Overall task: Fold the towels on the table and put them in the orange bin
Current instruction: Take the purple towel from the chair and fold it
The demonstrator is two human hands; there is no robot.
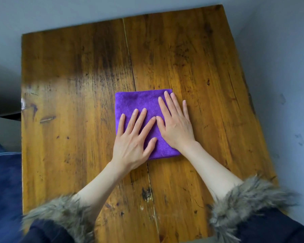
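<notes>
A purple towel [135, 102], folded into a small square, lies flat near the middle of the wooden table [68, 102]. My left hand [133, 139] presses its near left part with straight, spread fingers. My right hand [175, 123] lies flat on its right half, and the little finger reaches past the towel's edge onto the wood. Both palms face down. No orange bin is in view.
The table is made of two planks with a long crack [130, 67] running between them. Grey floor surrounds its far and right sides. A dark blue surface [3, 181] sits beside the table's left edge. Fur-trimmed dark sleeves [249, 199] cover my forearms.
</notes>
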